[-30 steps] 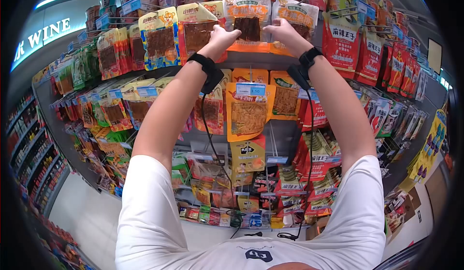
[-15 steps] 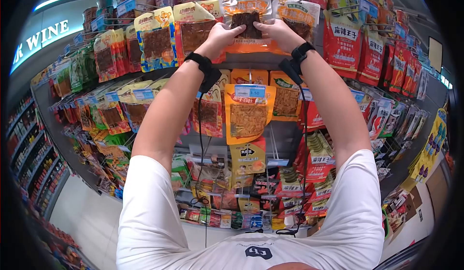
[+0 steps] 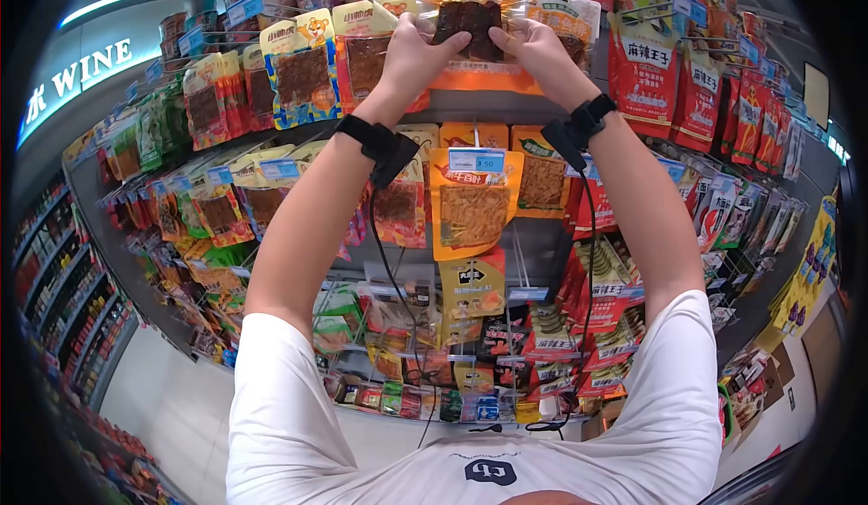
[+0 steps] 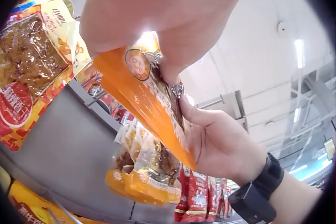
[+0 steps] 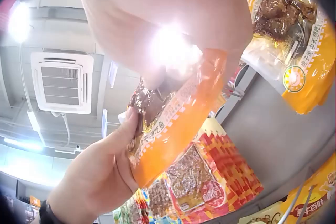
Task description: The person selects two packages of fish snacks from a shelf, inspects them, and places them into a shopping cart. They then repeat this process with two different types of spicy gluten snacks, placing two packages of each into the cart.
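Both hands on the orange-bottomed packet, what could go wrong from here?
- The left hand and right hand pinch the packet at its sides; its top is cut off in the head view. If it's on a hook, pulling might tear it.
- The similar packet sits right behind the right hand and might get knocked.
- The left cable and right cable dangle before the lower packets and could snag.

- Cool store light brightens the shelves (image 3: 506, 105) in the head view, bowed by a fisheye lens with blackened corners.
- White glare burns out detail above the orange pack (image 5: 194, 109), right wrist view.
- Ceiling tube (image 4: 299, 53) glows, left wrist view; plastic glints.
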Motion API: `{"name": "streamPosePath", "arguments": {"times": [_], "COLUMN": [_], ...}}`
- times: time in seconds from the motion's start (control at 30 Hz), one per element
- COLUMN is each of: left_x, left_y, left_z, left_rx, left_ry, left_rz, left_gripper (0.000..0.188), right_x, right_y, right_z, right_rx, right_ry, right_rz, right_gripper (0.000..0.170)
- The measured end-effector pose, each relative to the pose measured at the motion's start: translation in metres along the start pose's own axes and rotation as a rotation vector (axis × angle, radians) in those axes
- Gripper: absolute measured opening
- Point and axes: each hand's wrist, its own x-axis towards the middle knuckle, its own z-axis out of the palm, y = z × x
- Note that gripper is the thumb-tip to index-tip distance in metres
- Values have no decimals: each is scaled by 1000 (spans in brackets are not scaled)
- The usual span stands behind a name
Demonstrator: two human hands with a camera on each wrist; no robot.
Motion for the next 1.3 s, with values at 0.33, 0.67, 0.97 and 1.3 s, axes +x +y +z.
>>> {"name": "streamPosePath", "arguments": {"times": [0.33,0.67,0.97,1.3], "left_x": [-11,-79,-281,-411], "left_y": [16,42,27,55], "left_z": [-6,-28,9,65], "left_rx": [-430,-356,-1138,-1059], "left_ry": [13,-81,-272,-174], "left_rz": [9,-101,-743,-1018], "left_gripper": [60,55,55,37], "right_x": [-15,-97,-295,-434], "right_y": [-24,-40,48,90], "right_z": [7,22,53,14], "right_rx": [48,89,338,232], "right_ry": [71,105,355,361], "right_rz": [-115,-50,221,545], "right_gripper": [56,41,29,29]}}
